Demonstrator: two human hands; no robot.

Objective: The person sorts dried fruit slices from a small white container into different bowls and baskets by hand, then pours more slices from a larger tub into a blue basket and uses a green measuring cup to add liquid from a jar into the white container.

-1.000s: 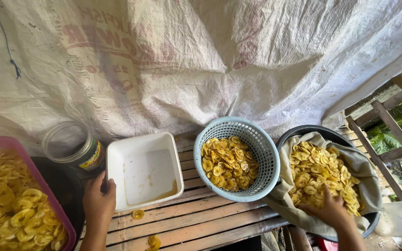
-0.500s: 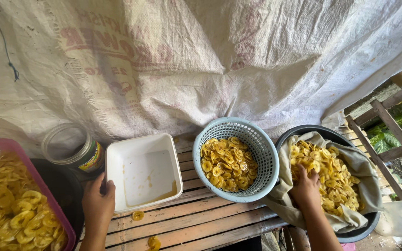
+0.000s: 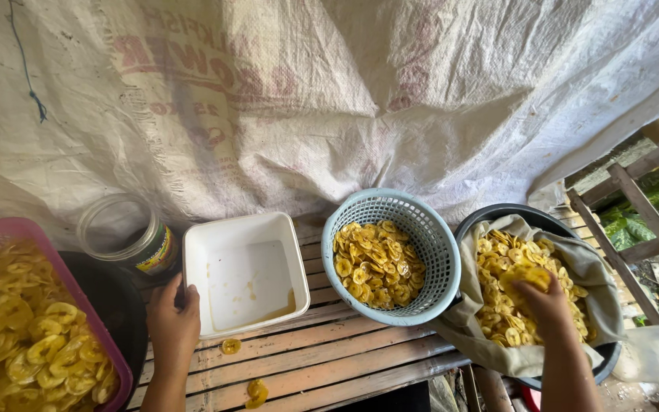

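Observation:
My left hand [image 3: 171, 324] grips the near left corner of a white square tub [image 3: 244, 272] that holds a little yellowish liquid. My right hand [image 3: 541, 299] is closed on a handful of yellow banana chips [image 3: 525, 276], lifted just above a cloth-lined dark bowl [image 3: 573, 259] full of the same chips. Between tub and bowl stands a light blue perforated basket [image 3: 390, 255], tilted toward me and partly filled with chips.
A pink tray [image 3: 20, 320] heaped with chips sits at the left, on a dark pan [image 3: 116, 305]. A clear open jar [image 3: 125, 235] stands behind the tub. Loose chips [image 3: 230, 346] lie on the wooden slats [image 3: 329, 358]. A woven sack sheet [image 3: 329, 99] hangs behind; wooden rails [image 3: 634, 206] at right.
My right hand dug into the chips in the cloth-lined bowl, then closed and rose with a handful. My left hand stayed on the tub corner.

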